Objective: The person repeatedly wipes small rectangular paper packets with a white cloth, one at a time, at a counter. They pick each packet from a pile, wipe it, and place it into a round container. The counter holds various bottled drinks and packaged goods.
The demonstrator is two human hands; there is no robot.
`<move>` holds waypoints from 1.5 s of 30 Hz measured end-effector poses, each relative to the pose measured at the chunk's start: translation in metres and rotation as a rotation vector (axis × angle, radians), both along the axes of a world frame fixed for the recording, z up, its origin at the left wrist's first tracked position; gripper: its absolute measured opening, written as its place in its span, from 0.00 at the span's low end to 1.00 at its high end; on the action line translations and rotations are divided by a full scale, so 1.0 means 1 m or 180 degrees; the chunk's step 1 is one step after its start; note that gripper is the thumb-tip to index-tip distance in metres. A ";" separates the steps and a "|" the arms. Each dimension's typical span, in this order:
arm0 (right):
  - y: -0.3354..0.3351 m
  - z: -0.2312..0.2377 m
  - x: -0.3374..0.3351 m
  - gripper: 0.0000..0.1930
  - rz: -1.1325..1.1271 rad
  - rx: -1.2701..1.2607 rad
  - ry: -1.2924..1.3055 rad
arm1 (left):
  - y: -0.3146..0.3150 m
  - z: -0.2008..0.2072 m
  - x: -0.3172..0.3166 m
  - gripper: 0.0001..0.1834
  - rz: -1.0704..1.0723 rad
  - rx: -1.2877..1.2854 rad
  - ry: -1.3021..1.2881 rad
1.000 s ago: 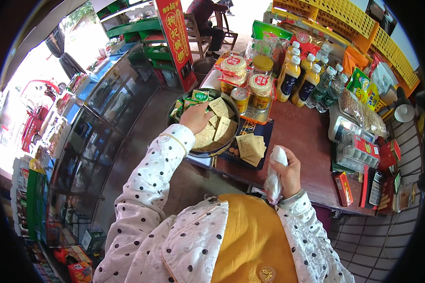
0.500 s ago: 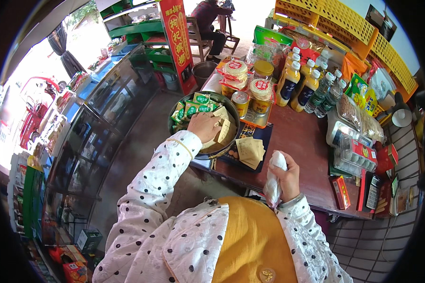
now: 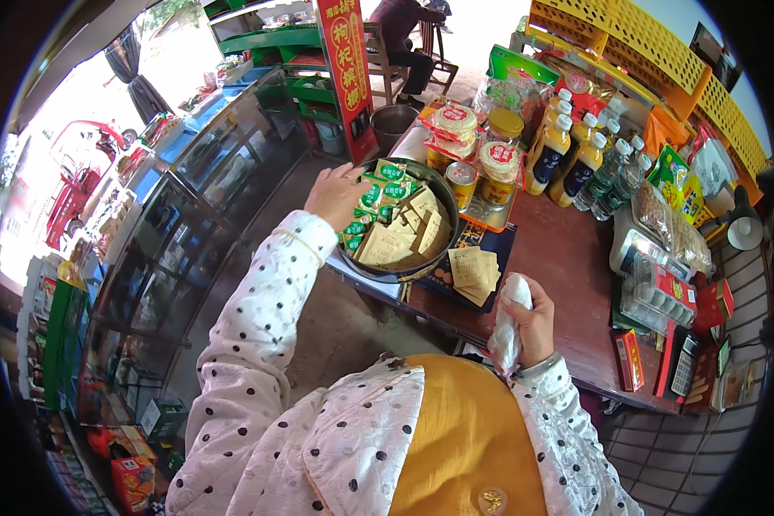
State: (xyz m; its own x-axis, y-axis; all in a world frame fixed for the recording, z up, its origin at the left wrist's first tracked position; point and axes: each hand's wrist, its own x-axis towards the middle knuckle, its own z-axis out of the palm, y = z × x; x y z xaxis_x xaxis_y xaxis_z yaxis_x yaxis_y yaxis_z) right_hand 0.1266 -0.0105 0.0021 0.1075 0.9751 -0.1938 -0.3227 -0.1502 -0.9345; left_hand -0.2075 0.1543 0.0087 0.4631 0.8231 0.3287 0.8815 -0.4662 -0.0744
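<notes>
A round dark tin point(image 3: 402, 275) at the table's front left corner holds green sachets point(image 3: 371, 195) on its far left side and tan paper sachets point(image 3: 387, 248) on its near and right side. At the tin's left rim my left hand point(image 3: 334, 199) reaches over the green sachets, fingers bent and apart, with nothing visible held; its thumb is hidden. My right hand point(image 3: 533, 320) is closed around a crumpled white plastic bag point(image 3: 506, 337) above the table's front edge. Between the tin and that hand, a small stack of tan sachets point(image 3: 473, 273) lies on a dark blue flat box point(image 3: 500, 249).
Cans point(image 3: 461, 182) and packs of round white cakes point(image 3: 454, 120) stand behind the tin on the red-brown table point(image 3: 568, 258). Several drink bottles point(image 3: 549, 155), a clear egg carton point(image 3: 654, 292) and a calculator point(image 3: 684, 365) are farther right. Glass display cases point(image 3: 198, 206) line the left.
My left hand has moved left, from the tan sachets to the green ones at the tin's left rim, uncovering the tan sachets. My right hand keeps hold of the white plastic bag.
</notes>
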 end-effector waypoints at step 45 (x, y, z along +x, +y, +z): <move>-0.013 -0.027 0.052 0.22 -0.0072 -0.0295 0.0800 | -0.088 -0.076 0.195 0.28 -0.0291 -0.1207 -0.0841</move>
